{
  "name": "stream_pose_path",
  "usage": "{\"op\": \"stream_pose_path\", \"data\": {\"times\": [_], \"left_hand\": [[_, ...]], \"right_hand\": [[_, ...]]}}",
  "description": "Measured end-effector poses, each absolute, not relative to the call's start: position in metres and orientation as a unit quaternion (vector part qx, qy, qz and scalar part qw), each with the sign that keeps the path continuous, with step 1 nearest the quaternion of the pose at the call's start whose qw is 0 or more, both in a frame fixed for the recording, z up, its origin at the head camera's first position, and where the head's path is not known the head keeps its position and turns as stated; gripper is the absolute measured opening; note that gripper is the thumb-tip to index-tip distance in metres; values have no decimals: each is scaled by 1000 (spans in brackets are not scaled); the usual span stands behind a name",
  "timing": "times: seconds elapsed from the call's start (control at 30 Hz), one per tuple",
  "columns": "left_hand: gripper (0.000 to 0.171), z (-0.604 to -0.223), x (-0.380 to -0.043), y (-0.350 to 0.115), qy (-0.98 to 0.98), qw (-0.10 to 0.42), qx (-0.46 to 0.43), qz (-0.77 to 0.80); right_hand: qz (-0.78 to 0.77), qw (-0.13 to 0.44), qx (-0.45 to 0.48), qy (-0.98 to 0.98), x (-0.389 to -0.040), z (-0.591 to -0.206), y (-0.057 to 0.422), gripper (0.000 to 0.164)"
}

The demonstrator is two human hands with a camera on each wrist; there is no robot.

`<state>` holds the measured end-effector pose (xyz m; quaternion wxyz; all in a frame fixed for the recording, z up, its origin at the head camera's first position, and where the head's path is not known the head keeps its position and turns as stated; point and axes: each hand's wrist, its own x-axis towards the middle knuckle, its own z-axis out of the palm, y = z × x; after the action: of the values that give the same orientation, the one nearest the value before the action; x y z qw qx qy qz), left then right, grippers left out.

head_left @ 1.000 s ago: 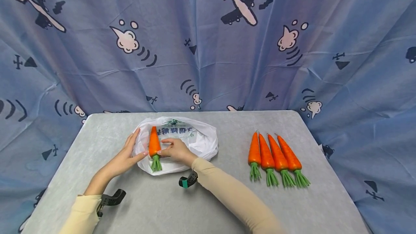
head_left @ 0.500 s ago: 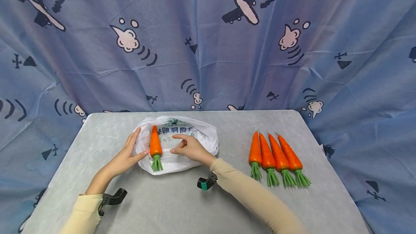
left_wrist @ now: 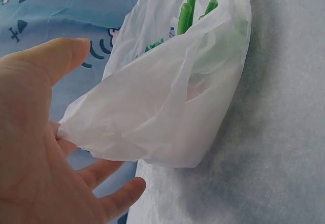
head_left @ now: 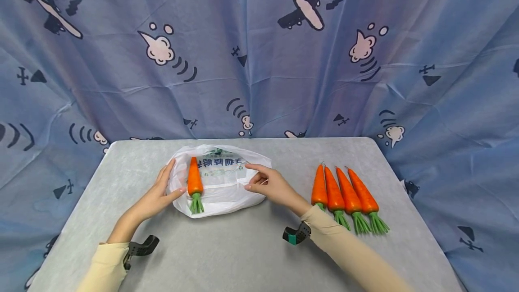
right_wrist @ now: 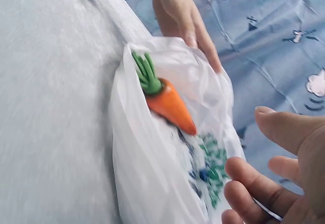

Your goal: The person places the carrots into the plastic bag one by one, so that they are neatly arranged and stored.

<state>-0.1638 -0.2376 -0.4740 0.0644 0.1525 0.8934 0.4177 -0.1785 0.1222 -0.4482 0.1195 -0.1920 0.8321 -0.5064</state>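
Note:
A white plastic bag (head_left: 235, 202) lies on the table with its mouth spread open. Inside its left part is an orange carrot (head_left: 195, 180), green stalks toward the near rim. My left hand (head_left: 156, 195) rests against the bag's left side, its fingers stretched along the outside and its thumb at the rim. In the left wrist view the bag's edge (left_wrist: 137, 127) runs between thumb and fingers, with green stalks (left_wrist: 187, 14) poking up behind it. Over the bag's right side, my right hand (head_left: 277, 188) has loosely bent fingers and holds nothing.
Several more carrots (head_left: 348, 193) lie side by side on the right of the grey table (head_left: 219, 256), stalks toward me; my right forearm partly covers the leftmost ones. A blue curtain (head_left: 211, 35) printed with planes hangs behind the table's far edge.
My right hand has let go of the carrot in the bag and moved right, to the bag's right side. The left hand and the carrot have stayed nearly still.

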Motion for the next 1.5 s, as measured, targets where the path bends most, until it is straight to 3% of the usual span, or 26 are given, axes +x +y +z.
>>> {"op": "stream_pose_path", "data": {"times": [0.73,1.5], "left_hand": [[94,-474,-163,-238,892,71,146,421],[93,-475,-165,-239,894,71,144,419]], "right_hand": [[-458,46,-85,883,-158,-449,233,65],[-467,27,2,884,-135,-462,284,68]]}}
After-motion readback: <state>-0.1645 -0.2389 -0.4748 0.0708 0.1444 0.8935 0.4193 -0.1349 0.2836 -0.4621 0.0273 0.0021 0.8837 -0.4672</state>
